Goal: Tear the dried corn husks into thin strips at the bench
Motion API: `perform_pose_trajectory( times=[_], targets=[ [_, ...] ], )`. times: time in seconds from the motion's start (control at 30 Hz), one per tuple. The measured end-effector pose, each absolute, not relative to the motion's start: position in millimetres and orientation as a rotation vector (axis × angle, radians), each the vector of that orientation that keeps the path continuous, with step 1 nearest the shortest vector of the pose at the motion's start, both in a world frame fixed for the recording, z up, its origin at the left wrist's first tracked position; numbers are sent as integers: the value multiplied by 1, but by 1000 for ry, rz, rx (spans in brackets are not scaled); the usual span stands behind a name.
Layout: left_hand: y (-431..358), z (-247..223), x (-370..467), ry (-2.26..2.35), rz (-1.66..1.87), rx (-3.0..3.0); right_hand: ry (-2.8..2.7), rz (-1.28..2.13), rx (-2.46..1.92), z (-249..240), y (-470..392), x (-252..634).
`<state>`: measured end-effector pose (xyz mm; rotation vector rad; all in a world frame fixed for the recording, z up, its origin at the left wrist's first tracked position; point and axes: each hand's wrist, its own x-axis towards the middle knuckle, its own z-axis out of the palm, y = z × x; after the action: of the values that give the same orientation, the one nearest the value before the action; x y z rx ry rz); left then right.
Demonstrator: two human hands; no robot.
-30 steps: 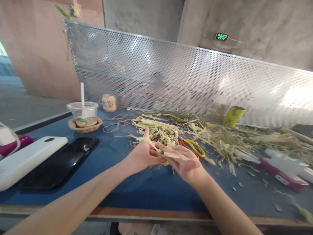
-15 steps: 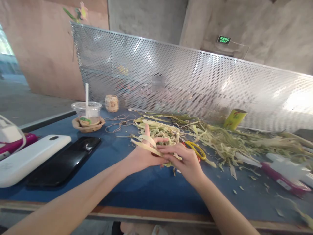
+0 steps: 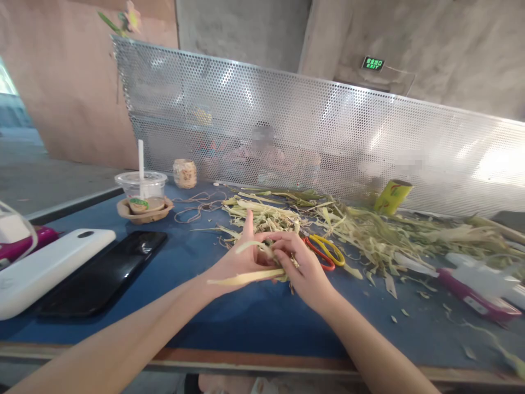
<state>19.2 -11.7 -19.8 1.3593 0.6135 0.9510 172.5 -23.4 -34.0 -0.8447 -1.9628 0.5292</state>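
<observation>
Pale corn husk strips (image 3: 246,278) are held between my two hands over the near middle of the table. My left hand (image 3: 240,261) is turned palm inward, thumb raised, its fingers curled round the strips; one long strip lies across its palm toward the wrist. My right hand (image 3: 305,271) pinches the husk at the left hand's fingertips, hiding much of the held piece. A heap of shredded husk (image 3: 274,216) lies just beyond both hands. Beside the right hand are looped yellow handles (image 3: 338,253) and orange handles (image 3: 326,262), apparently scissors; their blades are hidden.
To the left lie a black phone (image 3: 104,271), a white power bank (image 3: 53,268) and a plastic cup (image 3: 141,189) in a cardboard holder. String (image 3: 200,207) and a woven jar (image 3: 185,174) sit behind. Loose husks (image 3: 369,232) and a yellow-green tube (image 3: 392,198) occupy the right, before a perforated metal screen (image 3: 295,131).
The long husk strip has swung down from above my left palm to lie across its lower edge. My right hand has shifted slightly left, its fingers more bent, and the orange handles show more.
</observation>
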Motion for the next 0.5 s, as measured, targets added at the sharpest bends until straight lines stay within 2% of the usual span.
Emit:
perform_pose_trajectory(
  times=[0.2, 0.5],
  targets=[
    [-14, -19, 19, 521, 907, 1405, -1938, 370, -879, -36, -19, 174],
    [-11, -22, 27, 698, 970, 1346, -2000, -39, -781, -28, -22, 179]
  ],
)
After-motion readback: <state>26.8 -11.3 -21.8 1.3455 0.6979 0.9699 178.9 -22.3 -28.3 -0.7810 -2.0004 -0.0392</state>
